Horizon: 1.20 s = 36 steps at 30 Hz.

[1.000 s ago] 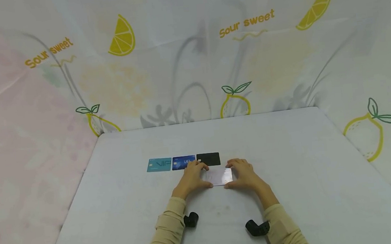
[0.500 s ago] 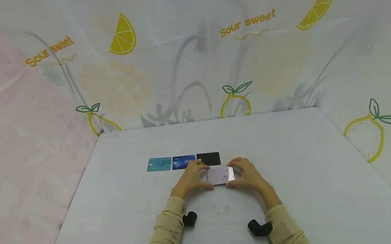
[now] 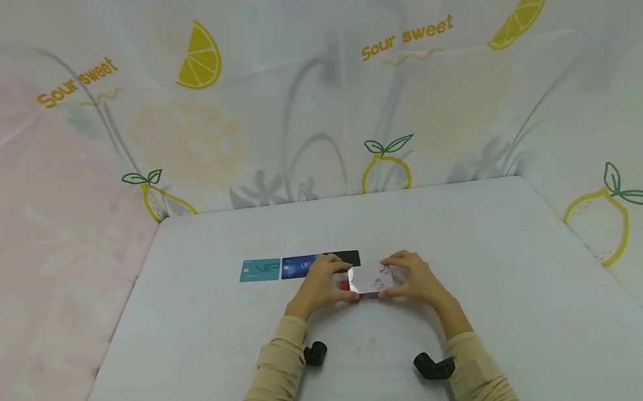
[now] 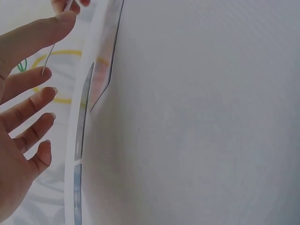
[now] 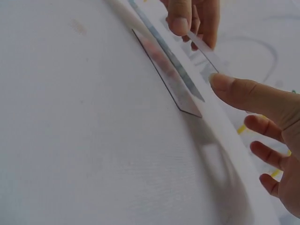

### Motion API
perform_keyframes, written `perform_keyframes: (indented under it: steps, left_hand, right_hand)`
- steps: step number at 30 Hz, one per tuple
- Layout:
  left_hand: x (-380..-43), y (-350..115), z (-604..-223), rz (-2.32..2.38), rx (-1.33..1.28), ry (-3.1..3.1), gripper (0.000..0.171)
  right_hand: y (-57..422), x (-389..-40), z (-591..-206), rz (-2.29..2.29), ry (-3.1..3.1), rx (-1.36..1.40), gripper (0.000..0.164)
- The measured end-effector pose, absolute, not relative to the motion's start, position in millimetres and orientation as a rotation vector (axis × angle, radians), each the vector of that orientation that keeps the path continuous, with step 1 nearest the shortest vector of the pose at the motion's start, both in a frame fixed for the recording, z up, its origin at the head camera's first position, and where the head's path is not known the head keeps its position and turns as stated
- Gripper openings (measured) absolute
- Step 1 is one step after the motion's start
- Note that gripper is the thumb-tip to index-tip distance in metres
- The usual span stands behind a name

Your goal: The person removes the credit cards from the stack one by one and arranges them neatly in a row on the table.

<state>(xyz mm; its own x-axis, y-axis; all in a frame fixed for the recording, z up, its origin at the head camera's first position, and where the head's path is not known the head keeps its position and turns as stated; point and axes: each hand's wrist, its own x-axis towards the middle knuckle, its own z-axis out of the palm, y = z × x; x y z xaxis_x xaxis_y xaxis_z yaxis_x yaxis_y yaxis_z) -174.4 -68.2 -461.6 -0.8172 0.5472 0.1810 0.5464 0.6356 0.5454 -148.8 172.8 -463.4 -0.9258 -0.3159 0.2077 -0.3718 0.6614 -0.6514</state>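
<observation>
A thin pale card [image 3: 371, 278] with a faint printed pattern is held level above the table. My left hand [image 3: 321, 284] pinches its left edge between thumb and fingers, and my right hand [image 3: 419, 280] pinches the right edge. Beneath it, a second card with red on it [image 3: 344, 285] lies flat on the table, mostly covered in the head view. The right wrist view shows the gap between the raised pale card [image 5: 206, 52] and the reddish card [image 5: 164, 70] below. The remaining fingers of both hands are spread loosely.
Behind the hands lies a row of cards: teal [image 3: 260, 269], blue [image 3: 299, 266] and black [image 3: 346, 256], the last partly hidden by the left hand. A white cloth covers the table [image 3: 195, 344]. Black wrist cameras [image 3: 316, 354] sit on both sleeves. A lemon-print curtain [image 3: 310, 97] hangs behind.
Both hands have lifted the pale card and moved it slightly away and to the right. The card with red on it has come into view underneath.
</observation>
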Motion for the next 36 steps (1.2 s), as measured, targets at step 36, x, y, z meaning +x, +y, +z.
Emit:
perform_keyframes:
  steps: [36]
  left_hand:
    - [-211,-34,-459,0.859,0.780,2.809,0.061]
  right_hand:
    - [201,-184,-464,0.971,-2.891,0.493,0.062]
